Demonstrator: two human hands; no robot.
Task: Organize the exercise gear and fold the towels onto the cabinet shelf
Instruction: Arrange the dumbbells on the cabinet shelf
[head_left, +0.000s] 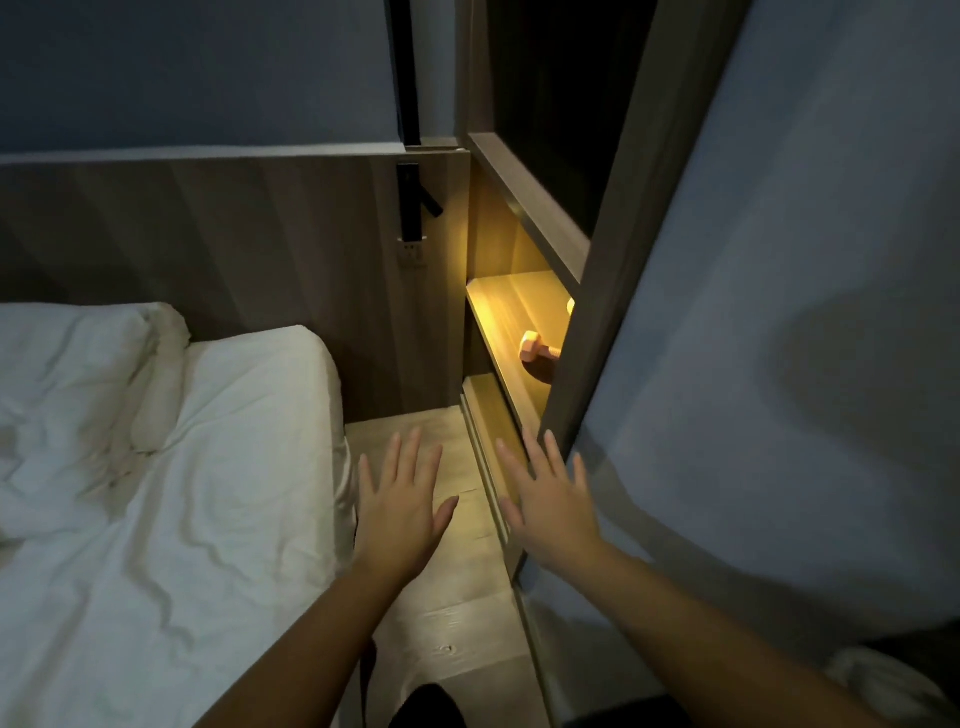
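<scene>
A small pink dumbbell (535, 349) lies on the lit cabinet shelf (511, 306), half hidden behind the cabinet's grey door (769, 322). Both my hands are stretched out in front of me with straight, spread fingers and hold nothing. My left hand (402, 506) hovers over the wooden floor between the bed and the cabinet. My right hand (550, 499) is at the lower edge of the cabinet door, its fingertips close to the door's frame. No towel shows on the shelf.
A bed with a rumpled white sheet (156, 493) and a pillow (78, 353) fills the left. A wooden headboard panel (234, 234) with a wall socket (413, 254) stands behind it. A narrow strip of floor (457, 597) runs between bed and cabinet.
</scene>
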